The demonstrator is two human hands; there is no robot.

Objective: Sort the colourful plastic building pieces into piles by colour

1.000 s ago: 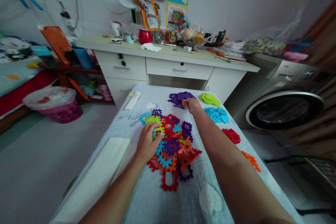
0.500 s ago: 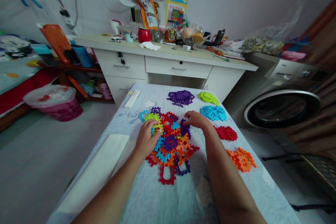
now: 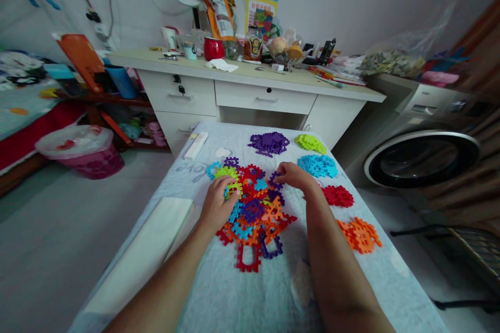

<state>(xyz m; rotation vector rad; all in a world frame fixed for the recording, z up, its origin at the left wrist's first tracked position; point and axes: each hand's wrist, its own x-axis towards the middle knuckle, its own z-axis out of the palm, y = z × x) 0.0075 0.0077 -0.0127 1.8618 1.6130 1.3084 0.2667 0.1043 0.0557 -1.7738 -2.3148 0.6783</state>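
Note:
A mixed heap of flat plastic interlocking tiles [image 3: 253, 213] in red, orange, blue, purple and green lies in the middle of the cloth-covered table [image 3: 250, 296]. My left hand [image 3: 216, 205] rests on the heap's left side, fingers curled over a green tile. My right hand [image 3: 294, 175] pinches a purple tile at the heap's far right edge. Sorted piles lie beyond and to the right: purple [image 3: 269, 143], green [image 3: 310, 143], blue [image 3: 318, 165], red [image 3: 338, 195], orange [image 3: 359, 234].
A white folded sheet [image 3: 144, 255] lies along the table's left edge, and a white stick-shaped object [image 3: 196, 145] at the far left. Behind stand a cluttered white desk [image 3: 250, 93], a washing machine [image 3: 422, 156] to the right and a pink bin [image 3: 84, 153] on the floor left.
My right hand drew back from the purple pile to the mixed heap and closed on a purple tile. My left hand stayed on the heap's left side.

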